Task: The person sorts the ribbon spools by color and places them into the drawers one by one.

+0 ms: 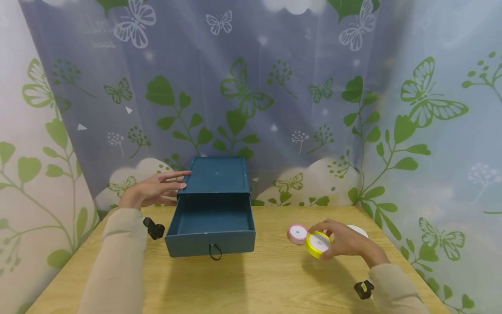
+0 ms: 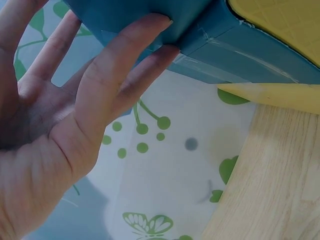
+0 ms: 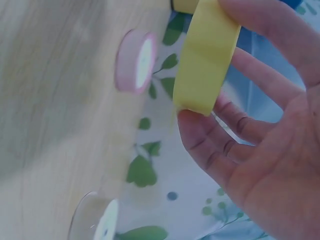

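A dark blue box (image 1: 217, 174) stands on the table with its drawer (image 1: 209, 242) pulled out toward me; the drawer looks bare inside and has a black loop at its front. My left hand (image 1: 154, 189) rests its fingertips against the box's left side, fingers extended, as the left wrist view also shows. Off to the right, my right hand (image 1: 343, 239) grips a yellow ribbon roll (image 1: 313, 250) between thumb and fingers, above the tabletop. Behind it, a pink ribbon roll (image 1: 297, 234) lies on the table. A white roll (image 3: 102, 225) is partly hidden by the right hand in the head view.
The wooden table (image 1: 270, 279) ends at a patterned curtain (image 1: 290, 109) behind the box, and more curtain hangs at both sides. Black devices are strapped at both wrists.
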A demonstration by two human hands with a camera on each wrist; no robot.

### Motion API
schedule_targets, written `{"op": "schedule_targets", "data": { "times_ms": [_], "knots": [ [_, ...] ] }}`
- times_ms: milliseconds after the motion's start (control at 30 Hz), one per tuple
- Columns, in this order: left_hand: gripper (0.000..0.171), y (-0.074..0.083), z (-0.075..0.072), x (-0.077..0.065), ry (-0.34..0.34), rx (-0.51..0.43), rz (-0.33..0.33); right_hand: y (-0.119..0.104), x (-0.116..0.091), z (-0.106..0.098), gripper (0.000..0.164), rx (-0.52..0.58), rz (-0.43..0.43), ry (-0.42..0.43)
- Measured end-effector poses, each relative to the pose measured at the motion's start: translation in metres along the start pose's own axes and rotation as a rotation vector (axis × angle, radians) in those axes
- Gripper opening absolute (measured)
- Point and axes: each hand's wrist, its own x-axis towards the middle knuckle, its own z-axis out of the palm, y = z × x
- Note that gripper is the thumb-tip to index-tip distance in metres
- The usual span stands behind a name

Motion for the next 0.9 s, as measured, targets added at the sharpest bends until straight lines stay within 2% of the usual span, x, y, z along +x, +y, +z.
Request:
{"op": "schedule_targets", "data": {
  "times_ms": [300, 600, 900],
  "knots": [
    [0.075, -0.001, 0.0, 0.001, 0.004, -0.009, -0.003, -0.024, 0.008, -0.001, 0.065, -0.006, -0.088, -0.007],
    [0.073, -0.002, 0.001, 0.003, 0.007, -0.013, 0.001, -0.038, 0.015, -0.003, 0.066, -0.026, -0.105, -0.002],
    [0.074, -0.004, -0.001, 0.002, 0.015, -0.007, 0.005, -0.052, 0.024, -0.01, 0.066, 0.001, -0.115, 0.004]
  ]
}}
